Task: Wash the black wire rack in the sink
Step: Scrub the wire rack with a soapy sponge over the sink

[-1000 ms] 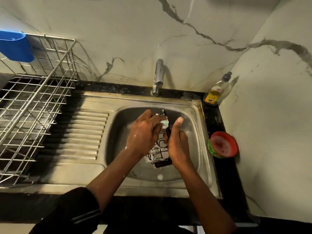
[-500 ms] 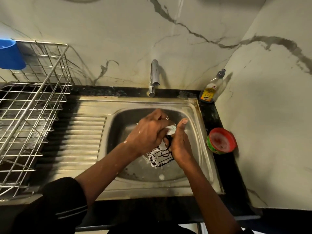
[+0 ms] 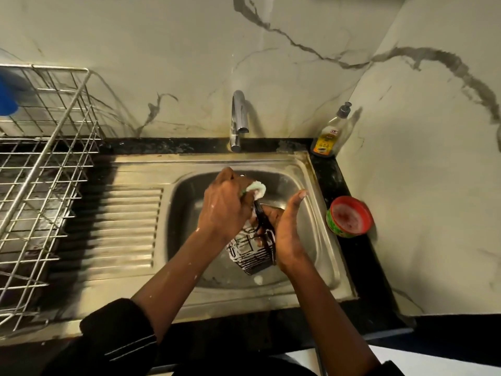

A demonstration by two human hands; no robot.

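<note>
Hands (image 3: 225,210) (image 3: 287,232), sponge (image 3: 256,189), rack (image 3: 252,257) in steel sink (image 3: 187,213), black counter (image 3: 332,177), marble walls (image 3: 162,63)

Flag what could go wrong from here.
1. Suds coat the black wire rack in the sink; the right hand could lose its grip.
2. The left hand scrubs a sponge over thin wires; it might snag.
3. The open soap tub sits near the right arm; a knock seems possible.

L hand (image 3: 225,210) fisted, gripping, knuckles up; R hand (image 3: 284,229) gripping, thumb straight up; forearms converge.
</note>
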